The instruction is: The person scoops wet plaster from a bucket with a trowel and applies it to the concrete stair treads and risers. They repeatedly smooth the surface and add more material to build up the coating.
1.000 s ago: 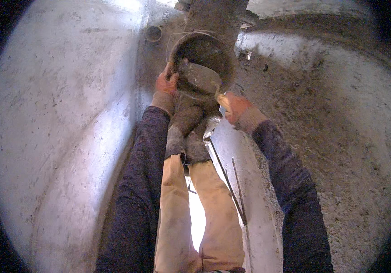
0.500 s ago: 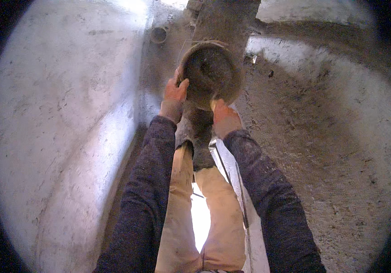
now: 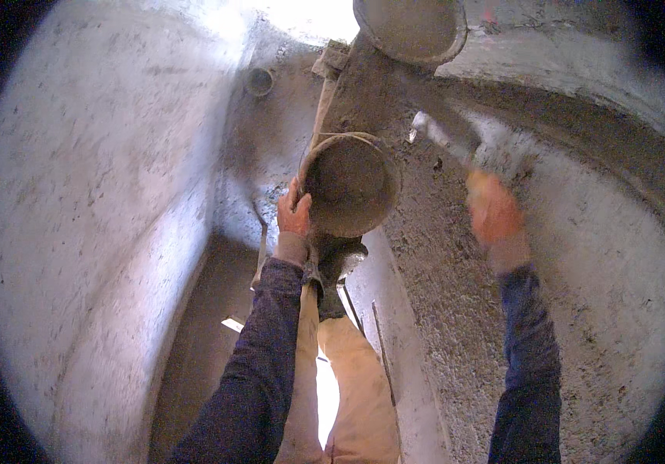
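Observation:
My left hand (image 3: 294,214) grips the rim of a round, mortar-caked pan (image 3: 350,184) held in front of me. My right hand (image 3: 492,209), blurred by motion, holds a trowel (image 3: 456,141) whose blade carries grey mortar and sits against the rough plastered wall (image 3: 580,255) on the right. Both forearms wear dark blue sleeves. Below them I see my tan trousers (image 3: 348,387) and mortar-covered boots (image 3: 332,271).
A smooth grey wall (image 3: 100,232) curves along the left. A second round pan (image 3: 411,27) sits at the top on a mortar-smeared wooden plank (image 3: 363,85). A small pipe opening (image 3: 259,80) shows in the far corner. A narrow ledge (image 3: 394,348) runs under my feet.
My right hand left the pan and swung up and right with the loaded trowel to the wall. The left hand keeps hold of the pan, which has tipped toward me.

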Action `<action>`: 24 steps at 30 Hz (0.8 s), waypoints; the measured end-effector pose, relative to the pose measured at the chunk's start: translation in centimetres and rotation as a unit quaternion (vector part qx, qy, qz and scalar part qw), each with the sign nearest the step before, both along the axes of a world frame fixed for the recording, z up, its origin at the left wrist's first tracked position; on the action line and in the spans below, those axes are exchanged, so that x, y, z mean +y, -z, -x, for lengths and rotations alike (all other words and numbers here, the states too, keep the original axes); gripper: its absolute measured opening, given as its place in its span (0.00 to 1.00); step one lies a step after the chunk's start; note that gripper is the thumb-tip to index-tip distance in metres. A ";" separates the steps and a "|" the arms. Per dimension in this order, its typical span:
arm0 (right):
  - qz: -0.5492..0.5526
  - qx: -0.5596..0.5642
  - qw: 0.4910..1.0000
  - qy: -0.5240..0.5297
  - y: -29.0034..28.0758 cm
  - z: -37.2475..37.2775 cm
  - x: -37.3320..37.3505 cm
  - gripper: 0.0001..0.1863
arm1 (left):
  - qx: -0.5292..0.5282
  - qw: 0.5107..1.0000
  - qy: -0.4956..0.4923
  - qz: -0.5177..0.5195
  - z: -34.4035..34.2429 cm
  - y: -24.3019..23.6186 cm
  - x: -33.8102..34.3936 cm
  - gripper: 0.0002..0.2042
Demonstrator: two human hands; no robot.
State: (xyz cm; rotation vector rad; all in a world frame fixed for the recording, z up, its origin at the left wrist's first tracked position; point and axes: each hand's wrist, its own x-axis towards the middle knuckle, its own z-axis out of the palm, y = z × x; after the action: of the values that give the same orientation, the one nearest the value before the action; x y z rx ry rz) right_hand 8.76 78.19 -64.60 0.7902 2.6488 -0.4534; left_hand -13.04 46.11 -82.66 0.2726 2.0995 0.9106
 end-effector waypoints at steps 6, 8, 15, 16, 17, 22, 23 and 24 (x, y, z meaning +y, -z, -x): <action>-0.060 0.014 0.986 0.154 5.7 11.9 12.6 0.22 | 0.078 0.996 0.046 -0.008 -0.3 -2.3 1.7 0.30; -0.096 -0.126 0.980 0.121 10.6 15.2 14.0 0.22 | 0.068 0.995 0.071 0.013 -0.1 -3.4 2.6 0.26; 0.287 -0.126 0.872 0.376 18.2 18.1 15.8 0.16 | 0.040 0.994 0.100 0.022 0.3 -4.0 2.6 0.29; 0.327 -0.106 0.842 0.415 18.9 17.7 15.9 0.15 | 0.031 0.995 0.095 0.019 0.3 -4.2 2.8 0.30; 0.359 -0.077 0.827 0.425 17.4 20.1 13.0 0.13 | 0.036 0.994 0.092 0.035 0.4 -4.5 2.1 0.30; 0.558 0.107 0.618 0.543 14.4 24.3 10.7 0.09 | 0.040 0.991 0.116 0.044 0.4 -4.2 1.8 0.30; 0.572 0.135 0.585 0.559 14.8 24.2 10.9 0.10 | 0.027 0.991 0.123 0.050 0.4 -4.9 2.3 0.31; 0.616 0.144 0.546 0.550 15.1 23.8 11.2 0.10 | 0.025 0.989 0.133 0.051 0.4 -4.7 2.4 0.31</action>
State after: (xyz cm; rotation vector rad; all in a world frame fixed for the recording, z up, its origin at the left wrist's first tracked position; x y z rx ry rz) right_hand -15.02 89.44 -79.71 1.6436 0.8637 -2.4310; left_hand -13.44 48.47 -77.99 0.5121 2.0855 0.6412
